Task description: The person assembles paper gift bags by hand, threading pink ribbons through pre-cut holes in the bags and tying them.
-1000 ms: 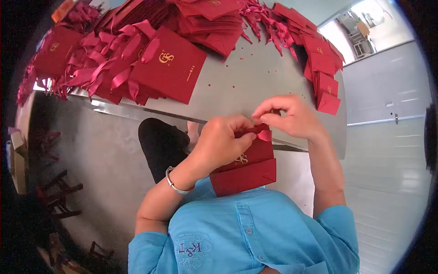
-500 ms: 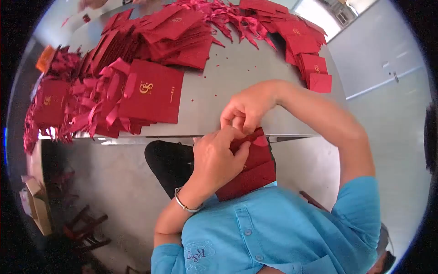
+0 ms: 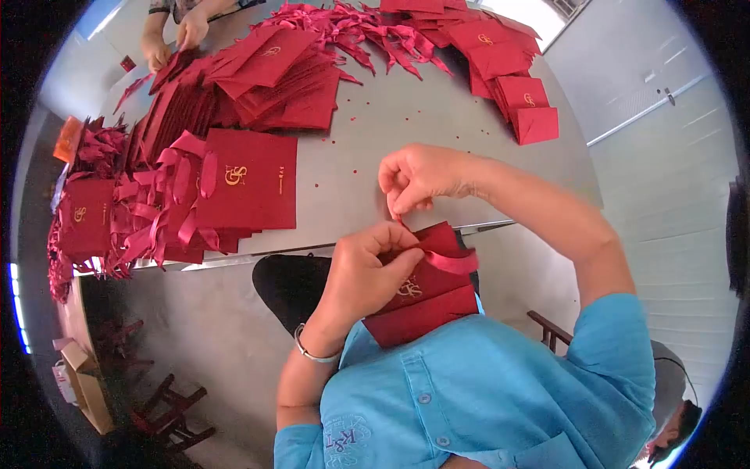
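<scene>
A small dark red paper bag (image 3: 437,293) with gold lettering lies against my lap and shirt, below the table edge. My left hand (image 3: 367,270), wearing a bracelet, grips the bag's upper edge between thumb and fingers. A pink-red ribbon (image 3: 455,262) loops out over the bag's front from near my left thumb. Above the bag, my right hand (image 3: 414,180) is pinched closed on a ribbon end (image 3: 396,216), drawn up from the bag's top. How the ribbon runs behind my left fingers is hidden.
On the grey table (image 3: 367,180) stand finished-looking bags with ribbons (image 3: 246,176), stacked bags (image 3: 273,70), a ribbon heap (image 3: 351,27) and more bags (image 3: 508,62). Another person's hands (image 3: 176,43) handle a bag at far left. A stool (image 3: 172,414) stands on the floor.
My right hand has moved slightly up and away from my left, pulling the ribbon end up. The loop on the bag's front now shows more. The other person's hands have come further into view.
</scene>
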A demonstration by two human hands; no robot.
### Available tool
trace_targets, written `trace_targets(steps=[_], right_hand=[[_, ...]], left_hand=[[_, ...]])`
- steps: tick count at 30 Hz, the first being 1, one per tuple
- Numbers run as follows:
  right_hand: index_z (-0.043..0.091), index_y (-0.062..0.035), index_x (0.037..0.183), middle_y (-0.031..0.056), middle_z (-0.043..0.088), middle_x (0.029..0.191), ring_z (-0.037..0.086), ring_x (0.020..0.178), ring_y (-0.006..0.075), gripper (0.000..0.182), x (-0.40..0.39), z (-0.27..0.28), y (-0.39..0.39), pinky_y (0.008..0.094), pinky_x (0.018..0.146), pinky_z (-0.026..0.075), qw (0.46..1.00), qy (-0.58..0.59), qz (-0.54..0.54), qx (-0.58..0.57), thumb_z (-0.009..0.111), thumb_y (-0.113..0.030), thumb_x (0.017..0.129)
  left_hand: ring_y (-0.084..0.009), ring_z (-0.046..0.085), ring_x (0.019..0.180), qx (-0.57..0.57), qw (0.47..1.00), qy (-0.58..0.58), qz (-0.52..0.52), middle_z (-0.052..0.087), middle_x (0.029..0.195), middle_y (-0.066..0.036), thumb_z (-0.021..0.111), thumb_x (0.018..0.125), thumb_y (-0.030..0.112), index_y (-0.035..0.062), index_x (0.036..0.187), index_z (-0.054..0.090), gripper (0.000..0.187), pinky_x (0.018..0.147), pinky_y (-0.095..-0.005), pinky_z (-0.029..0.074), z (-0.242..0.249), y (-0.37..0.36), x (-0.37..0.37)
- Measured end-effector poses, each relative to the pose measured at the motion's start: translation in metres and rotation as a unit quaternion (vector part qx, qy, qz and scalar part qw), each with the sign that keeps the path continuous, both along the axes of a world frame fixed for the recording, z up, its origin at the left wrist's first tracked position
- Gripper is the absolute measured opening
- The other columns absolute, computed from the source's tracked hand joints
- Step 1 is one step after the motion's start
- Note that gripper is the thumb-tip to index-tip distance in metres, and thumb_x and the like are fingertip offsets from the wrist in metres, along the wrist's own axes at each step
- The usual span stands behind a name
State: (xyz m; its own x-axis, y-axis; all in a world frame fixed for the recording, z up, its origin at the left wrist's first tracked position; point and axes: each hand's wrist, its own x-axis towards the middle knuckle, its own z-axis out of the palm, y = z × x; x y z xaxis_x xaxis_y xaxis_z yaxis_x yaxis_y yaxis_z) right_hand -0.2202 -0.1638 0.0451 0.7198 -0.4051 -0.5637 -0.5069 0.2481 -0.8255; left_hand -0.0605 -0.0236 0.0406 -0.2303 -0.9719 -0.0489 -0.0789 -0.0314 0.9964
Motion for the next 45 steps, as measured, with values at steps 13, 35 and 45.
trace_targets(steps=[13, 35, 45], right_hand=[[0.055, -0.0014, 0.109, 0.0063, 0.065, 0.093, 0.06, 0.08, 0.0121, 0.028, -0.046, -0.014, 0.039, 0.028, 0.071, 0.05, 0.931, -0.112, -0.173, -0.301, 0.064, -0.013, 0.085], [0.062, 0.004, 0.09, 0.012, 0.061, 0.066, 0.055, 0.047, 0.0133, 0.022, -0.102, 0.041, 0.092, 0.0249, 0.04, 0.042, 0.958, -0.194, -0.208, -0.016, 0.055, 0.002, 0.07], [0.065, 0.0052, 0.091, 0.0205, 0.066, 0.079, 0.066, 0.071, 0.025, 0.014, -0.082, 0.043, 0.095, 0.033, 0.065, 0.054, 0.871, -0.411, -0.259, -0.078, 0.058, 0.006, 0.078]], left_hand=[[-0.0067, 0.061, 0.076, 0.051, 0.998, 0.027, 0.031, 0.066, 0.083, -0.004, 0.065, 0.08, -0.001, -0.0029, 0.091, 0.06, 0.012, 0.067, -0.0207, 0.049, -0.015, -0.008, 0.002], [-0.0076, 0.06, 0.064, 0.03, 0.979, -0.189, 0.067, 0.066, 0.07, -0.006, 0.066, 0.076, 0.006, -0.0023, 0.082, 0.061, 0.012, 0.057, -0.0229, 0.048, -0.025, -0.038, -0.017], [-0.0187, 0.064, 0.063, -0.013, 0.967, -0.247, 0.067, 0.066, 0.07, -0.012, 0.064, 0.075, 0.012, -0.0006, 0.082, 0.063, 0.015, 0.06, -0.0309, 0.049, -0.025, -0.038, -0.02]])
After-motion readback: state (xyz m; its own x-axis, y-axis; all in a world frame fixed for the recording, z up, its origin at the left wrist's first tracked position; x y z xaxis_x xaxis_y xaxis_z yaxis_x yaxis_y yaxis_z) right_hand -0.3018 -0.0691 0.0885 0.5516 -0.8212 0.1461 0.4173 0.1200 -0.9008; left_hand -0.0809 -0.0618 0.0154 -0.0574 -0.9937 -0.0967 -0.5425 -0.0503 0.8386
